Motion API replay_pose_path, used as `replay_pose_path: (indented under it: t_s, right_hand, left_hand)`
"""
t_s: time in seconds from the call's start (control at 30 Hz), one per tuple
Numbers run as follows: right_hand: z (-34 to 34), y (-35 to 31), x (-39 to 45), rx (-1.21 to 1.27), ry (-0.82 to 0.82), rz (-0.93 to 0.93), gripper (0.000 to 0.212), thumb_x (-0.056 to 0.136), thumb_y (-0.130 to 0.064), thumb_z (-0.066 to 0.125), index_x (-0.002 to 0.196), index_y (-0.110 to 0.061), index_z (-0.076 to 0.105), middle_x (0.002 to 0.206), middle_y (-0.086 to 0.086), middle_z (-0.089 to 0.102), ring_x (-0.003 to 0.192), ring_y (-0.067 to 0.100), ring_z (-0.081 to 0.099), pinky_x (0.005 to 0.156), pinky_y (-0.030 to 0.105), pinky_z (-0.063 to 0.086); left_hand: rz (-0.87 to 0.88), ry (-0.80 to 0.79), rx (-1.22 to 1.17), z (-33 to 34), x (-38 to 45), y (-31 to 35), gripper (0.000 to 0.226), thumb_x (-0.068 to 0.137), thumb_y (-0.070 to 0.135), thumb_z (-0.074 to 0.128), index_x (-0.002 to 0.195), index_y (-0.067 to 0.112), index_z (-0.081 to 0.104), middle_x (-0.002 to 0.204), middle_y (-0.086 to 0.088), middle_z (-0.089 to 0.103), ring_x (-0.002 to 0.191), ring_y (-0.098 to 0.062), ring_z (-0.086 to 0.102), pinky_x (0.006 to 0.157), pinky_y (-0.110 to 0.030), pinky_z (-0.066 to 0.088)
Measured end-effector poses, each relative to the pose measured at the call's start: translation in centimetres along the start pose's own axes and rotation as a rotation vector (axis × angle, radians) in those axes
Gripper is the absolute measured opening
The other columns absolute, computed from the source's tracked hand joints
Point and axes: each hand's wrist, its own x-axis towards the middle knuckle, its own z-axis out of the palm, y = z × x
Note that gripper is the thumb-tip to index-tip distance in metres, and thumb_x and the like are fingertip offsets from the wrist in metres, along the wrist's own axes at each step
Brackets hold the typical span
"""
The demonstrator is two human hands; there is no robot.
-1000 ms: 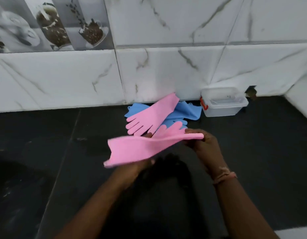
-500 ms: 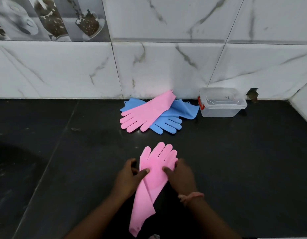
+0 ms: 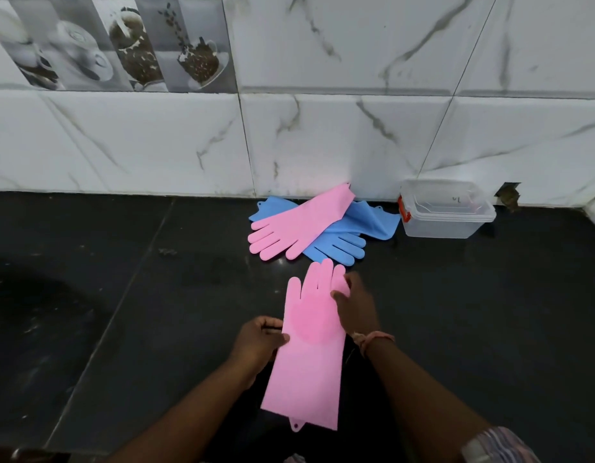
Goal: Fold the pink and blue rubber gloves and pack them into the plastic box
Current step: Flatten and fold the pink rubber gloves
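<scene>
The pink glove (image 3: 309,345) now lies spread flat along the dark worktop (image 3: 122,312), fingers toward the wall and cuff toward the person; half a second ago its cuff was still creased and narrow, and a second ago it hung in the air. That suggests the first fold can begin. The left hand (image 3: 257,342) pinches the glove's left edge near the palm, thumb on top, while the right hand (image 3: 354,304) lies on the glove's fingers, pressing them down. Further back, the second pink glove (image 3: 299,225) rests across the blue gloves (image 3: 339,243) against the wall, just beside the plastic box (image 3: 446,212), whose lid seems to be on. How many blue gloves are there is hard to say, since the pink one covers much of them.
</scene>
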Motion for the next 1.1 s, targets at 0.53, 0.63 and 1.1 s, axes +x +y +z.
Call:
replay_pose_path:
  t_s: [0.53, 0.63, 1.1]
  right_hand:
    - [1.8, 1.6, 0.0, 0.059, 0.002, -0.029, 0.079, 0.094, -0.027, 0.062, 0.157, -0.032, 0.015, 0.160, -0.002, 0.031, 0.144, 0.024, 0.034, 0.115, 0.047, 0.032]
    - [1.8, 1.7, 0.4, 0.081, 0.035, -0.014, 0.084, 0.095, -0.026, 0.062, 0.157, -0.036, 0.007, 0.162, -0.003, 0.027, 0.147, 0.027, 0.026, 0.114, 0.050, 0.030]
    - [4.8, -4.9, 7.2, -0.789, -0.120, -0.535, 0.033, 0.091, -0.010, 0.059, 0.120, -0.024, 0.068, 0.163, 0.001, 0.026, 0.145, 0.037, 0.025, 0.115, 0.049, 0.029]
  left_hand:
    - [0.224, 0.074, 0.679, 0.9, 0.7, 2.0, 0.049, 0.083, 0.011, 0.082, 0.127, 0.016, 0.061, 0.109, -0.004, 0.067, 0.103, -0.025, 0.068, 0.093, -0.045, 0.061]
    - [0.407, 0.012, 0.935, 1.9, 1.4, 2.9, 0.081, 0.088, 0.024, 0.079, 0.158, 0.028, 0.039, 0.156, -0.004, 0.046, 0.140, -0.025, 0.050, 0.116, -0.035, 0.043]
    - [0.354, -0.181, 1.136, 1.7, 4.2, 4.6, 0.097, 0.081, 0.013, 0.082, 0.161, 0.032, 0.031, 0.169, -0.014, 0.018, 0.143, -0.036, 0.045, 0.115, -0.034, 0.042]
